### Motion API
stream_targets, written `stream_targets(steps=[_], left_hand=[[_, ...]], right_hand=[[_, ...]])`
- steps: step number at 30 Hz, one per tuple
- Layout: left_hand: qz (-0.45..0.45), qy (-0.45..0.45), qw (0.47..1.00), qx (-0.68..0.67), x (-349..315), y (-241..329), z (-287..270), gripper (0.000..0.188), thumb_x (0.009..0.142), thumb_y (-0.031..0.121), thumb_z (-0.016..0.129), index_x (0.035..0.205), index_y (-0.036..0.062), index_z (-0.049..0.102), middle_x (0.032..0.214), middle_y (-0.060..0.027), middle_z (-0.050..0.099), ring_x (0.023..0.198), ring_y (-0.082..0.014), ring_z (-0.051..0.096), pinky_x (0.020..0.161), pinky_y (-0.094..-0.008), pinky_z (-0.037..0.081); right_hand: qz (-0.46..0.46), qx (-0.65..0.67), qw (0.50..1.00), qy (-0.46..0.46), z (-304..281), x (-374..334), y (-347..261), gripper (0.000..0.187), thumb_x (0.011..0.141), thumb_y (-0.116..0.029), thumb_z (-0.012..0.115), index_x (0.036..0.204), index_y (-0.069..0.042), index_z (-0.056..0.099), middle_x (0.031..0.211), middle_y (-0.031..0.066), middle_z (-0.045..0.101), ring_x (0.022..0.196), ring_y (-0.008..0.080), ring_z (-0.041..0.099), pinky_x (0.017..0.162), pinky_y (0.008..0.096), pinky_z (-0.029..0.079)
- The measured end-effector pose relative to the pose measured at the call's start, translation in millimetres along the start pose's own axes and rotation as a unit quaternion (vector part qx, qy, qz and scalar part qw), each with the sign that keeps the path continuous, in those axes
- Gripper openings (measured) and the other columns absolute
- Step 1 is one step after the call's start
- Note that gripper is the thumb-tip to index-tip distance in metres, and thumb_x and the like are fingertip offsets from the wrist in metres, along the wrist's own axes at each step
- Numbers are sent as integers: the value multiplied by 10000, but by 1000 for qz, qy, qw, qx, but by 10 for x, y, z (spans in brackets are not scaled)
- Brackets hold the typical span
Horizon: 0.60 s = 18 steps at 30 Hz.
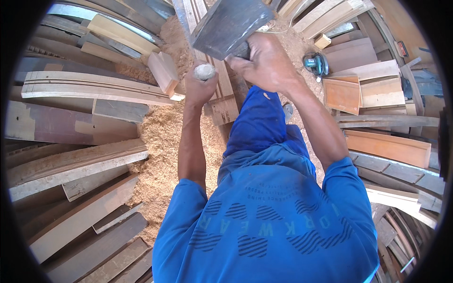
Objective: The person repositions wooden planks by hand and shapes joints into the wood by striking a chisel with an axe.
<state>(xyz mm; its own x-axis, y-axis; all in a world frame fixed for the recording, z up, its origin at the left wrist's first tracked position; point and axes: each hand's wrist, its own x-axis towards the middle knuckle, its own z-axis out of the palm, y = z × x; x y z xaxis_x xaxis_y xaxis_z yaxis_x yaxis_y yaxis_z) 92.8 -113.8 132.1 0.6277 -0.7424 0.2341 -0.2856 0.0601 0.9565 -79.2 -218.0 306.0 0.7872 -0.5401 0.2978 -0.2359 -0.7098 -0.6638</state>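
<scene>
My right hand (266, 61) is wrapped round the short handle of a dark, block-headed mallet (231, 26). The mallet head is raised at the top of the view and covers part of the work below it. Just below and left of the head, my left hand (200, 87) is closed round an upright tool that looks like a chisel (204, 71). Only its pale, round handle end shows; the blade is hidden. Beneath both hands runs a long grooved wooden piece (223, 84), with a short wooden block (224, 110) at its near end.
Wood shavings (163, 137) cover the floor around my legs. Stacked boards (85, 87) line the left side, and more planks (387, 146) lean along the right. A teal power tool (315, 63) lies to the right, near an orange-brown panel (341, 94).
</scene>
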Motion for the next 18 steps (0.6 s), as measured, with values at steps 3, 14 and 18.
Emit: stream_targets(steps=[3, 14, 18], left_hand=[[45, 32, 998, -3, -28, 119, -14, 173, 839, 42, 752, 870, 43, 582, 757, 9, 595, 692, -60, 560, 609, -242, 470], [35, 74, 995, -52, -51, -50, -42, 178, 842, 39, 744, 856, 38, 566, 736, 6, 576, 693, -69, 555, 625, -250, 472], [65, 62, 995, -34, -88, -46, -43, 161, 833, 43, 748, 917, 12, 614, 794, -26, 651, 746, -90, 606, 667, -262, 502]], right_hand=[[10, 58, 998, 28, -160, -67, -77, 240, 821, -174, 733, 1005, -22, 716, 841, 205, 702, 790, 381, 688, 731, 438, 542], [-65, 82, 990, 98, -104, -37, -190, 196, 806, -174, 733, 925, -21, 709, 798, 178, 697, 729, 359, 684, 682, 429, 538], [-16, -80, 997, -10, 249, 10, -41, 220, 814, -226, 728, 865, -14, 697, 765, 192, 683, 708, 387, 675, 666, 461, 542]])
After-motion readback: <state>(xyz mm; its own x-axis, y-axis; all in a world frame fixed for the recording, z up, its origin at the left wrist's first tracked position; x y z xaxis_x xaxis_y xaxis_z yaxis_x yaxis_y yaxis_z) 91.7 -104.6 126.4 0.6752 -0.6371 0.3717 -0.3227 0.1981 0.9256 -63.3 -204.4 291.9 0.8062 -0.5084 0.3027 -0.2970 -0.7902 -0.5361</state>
